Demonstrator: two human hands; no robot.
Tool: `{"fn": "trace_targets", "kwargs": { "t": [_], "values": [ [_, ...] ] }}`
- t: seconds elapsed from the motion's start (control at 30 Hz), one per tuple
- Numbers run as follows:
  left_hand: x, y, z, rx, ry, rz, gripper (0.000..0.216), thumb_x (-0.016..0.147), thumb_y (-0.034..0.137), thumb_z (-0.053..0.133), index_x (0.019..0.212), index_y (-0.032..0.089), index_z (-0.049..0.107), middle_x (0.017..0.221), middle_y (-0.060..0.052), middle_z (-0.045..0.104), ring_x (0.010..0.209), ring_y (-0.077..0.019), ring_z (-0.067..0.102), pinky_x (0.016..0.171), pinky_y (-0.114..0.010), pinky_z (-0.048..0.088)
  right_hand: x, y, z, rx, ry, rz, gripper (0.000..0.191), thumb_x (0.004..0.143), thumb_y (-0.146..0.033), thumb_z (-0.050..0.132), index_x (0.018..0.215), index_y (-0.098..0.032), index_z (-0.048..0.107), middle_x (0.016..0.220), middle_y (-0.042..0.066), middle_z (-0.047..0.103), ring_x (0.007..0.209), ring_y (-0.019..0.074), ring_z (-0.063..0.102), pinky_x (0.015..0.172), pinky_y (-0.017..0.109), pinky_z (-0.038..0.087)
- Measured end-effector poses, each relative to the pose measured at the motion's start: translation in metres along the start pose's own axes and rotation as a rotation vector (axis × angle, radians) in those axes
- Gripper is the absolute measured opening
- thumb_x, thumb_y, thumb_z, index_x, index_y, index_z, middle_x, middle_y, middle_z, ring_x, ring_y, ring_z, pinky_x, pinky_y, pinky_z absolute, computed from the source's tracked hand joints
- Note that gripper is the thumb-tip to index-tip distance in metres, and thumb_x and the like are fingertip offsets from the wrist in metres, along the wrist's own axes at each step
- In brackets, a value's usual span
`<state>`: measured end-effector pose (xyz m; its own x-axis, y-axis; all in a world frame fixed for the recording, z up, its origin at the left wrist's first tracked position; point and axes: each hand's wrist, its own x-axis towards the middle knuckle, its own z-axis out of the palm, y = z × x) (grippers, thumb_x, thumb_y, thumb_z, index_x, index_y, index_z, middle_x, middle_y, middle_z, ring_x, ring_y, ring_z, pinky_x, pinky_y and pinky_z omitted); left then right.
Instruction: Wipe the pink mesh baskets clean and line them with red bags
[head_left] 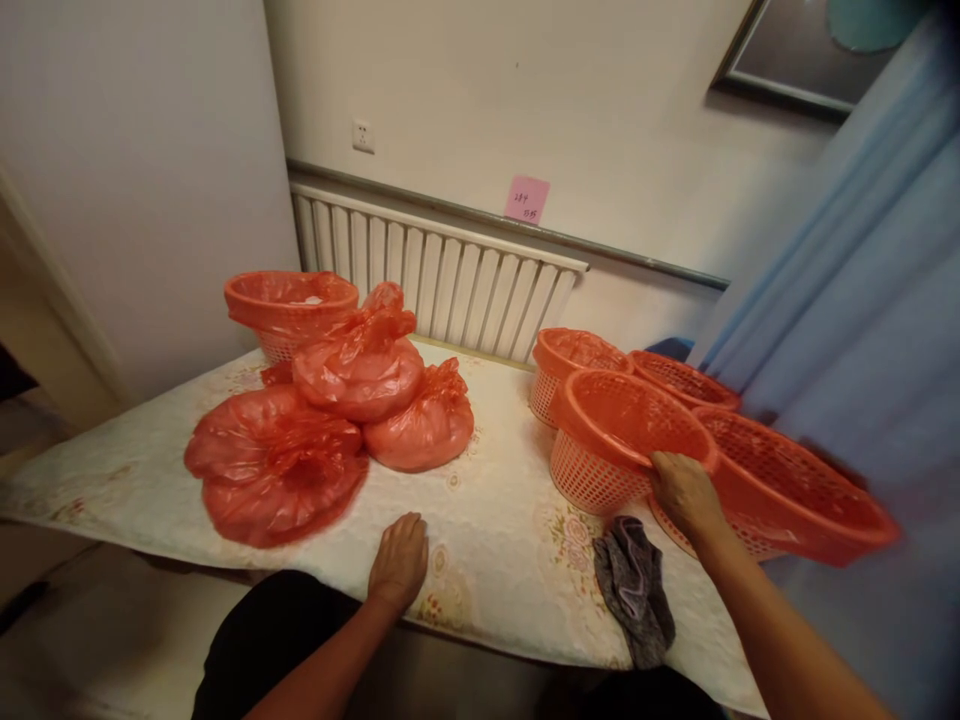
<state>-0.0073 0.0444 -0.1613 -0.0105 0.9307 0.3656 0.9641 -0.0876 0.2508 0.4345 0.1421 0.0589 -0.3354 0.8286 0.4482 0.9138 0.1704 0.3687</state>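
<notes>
My right hand point(684, 492) grips the near rim of a white lattice basket lined with an orange bag point(619, 430). It stands on the patterned tablecloth point(495, 510), tilted slightly toward me. My left hand point(399, 560) rests on the cloth near the front edge, fingers curled under and holding nothing. A grey rag point(634, 588) lies just below my right hand. To the left is a pile of several tied orange bags point(330, 430).
Three more orange-lined baskets point(780, 490) crowd the table's right end, one overhanging the edge. Another lined basket point(289, 308) stands at the back left. A white radiator point(435, 270) runs behind the table. Blue curtain point(877, 330) hangs at right.
</notes>
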Motion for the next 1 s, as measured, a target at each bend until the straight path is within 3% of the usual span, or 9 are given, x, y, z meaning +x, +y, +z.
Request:
{"fn": "trace_targets", "kwargs": {
  "t": [0.17,0.3,0.53,0.7,0.87,1.0],
  "values": [
    [-0.002,0.001,0.001,-0.006,-0.008,-0.017,0.028,0.091,0.017,0.042,0.112,0.014,0.062,0.126,-0.012,0.061,0.122,-0.0267,0.051,0.107,-0.043,0.035,-0.001,0.006,0.005,0.090,0.013,-0.057,0.026,0.093,-0.023,0.042,0.108,-0.013,0.061,0.091,0.011,0.068,0.086,0.0232,0.061,0.080,0.033,0.041],
    [-0.003,0.001,0.001,-0.017,-0.016,-0.024,0.029,0.091,0.015,0.042,0.112,0.013,0.062,0.127,-0.013,0.061,0.123,-0.0260,0.050,0.107,-0.042,0.034,-0.003,0.010,0.007,0.162,0.054,-0.105,0.033,0.094,-0.032,0.042,0.115,-0.014,0.059,0.097,0.013,0.067,0.090,0.0255,0.062,0.082,0.037,0.046],
    [-0.007,0.000,0.007,-0.046,-0.021,-0.048,0.030,0.091,0.015,0.045,0.116,0.014,0.061,0.130,-0.012,0.060,0.126,-0.0267,0.049,0.109,-0.044,0.033,0.013,-0.009,-0.021,0.263,0.229,-0.125,0.045,0.091,-0.046,0.044,0.122,-0.016,0.055,0.110,0.014,0.064,0.100,0.0290,0.061,0.089,0.044,0.050],
    [-0.009,-0.001,0.010,-0.120,-0.062,-0.070,0.032,0.093,0.015,0.041,0.118,0.013,0.061,0.133,-0.013,0.058,0.128,-0.0269,0.046,0.111,-0.046,0.029,0.059,-0.062,-0.056,0.387,0.289,-0.166,0.036,0.092,-0.042,0.044,0.114,-0.020,0.061,0.107,0.012,0.067,0.098,0.0271,0.064,0.087,0.042,0.052],
    [-0.010,-0.006,0.004,-0.272,-0.177,-0.114,0.034,0.092,0.012,0.040,0.120,0.014,0.060,0.138,-0.012,0.054,0.132,-0.0249,0.041,0.115,-0.044,0.023,0.118,-0.144,-0.101,0.607,0.297,-0.265,0.023,0.090,-0.036,0.052,0.104,-0.023,0.065,0.101,0.007,0.070,0.089,0.0218,0.068,0.077,0.034,0.055],
    [-0.006,-0.026,-0.008,-0.408,-0.232,-0.028,0.031,0.088,0.012,0.044,0.114,0.019,0.060,0.133,-0.008,0.055,0.125,-0.0234,0.044,0.112,-0.043,0.027,0.163,-0.215,-0.137,0.771,0.299,-0.348,0.017,0.089,-0.033,0.056,0.098,-0.023,0.066,0.091,0.004,0.072,0.080,0.0190,0.069,0.070,0.031,0.056]
  ]
}}
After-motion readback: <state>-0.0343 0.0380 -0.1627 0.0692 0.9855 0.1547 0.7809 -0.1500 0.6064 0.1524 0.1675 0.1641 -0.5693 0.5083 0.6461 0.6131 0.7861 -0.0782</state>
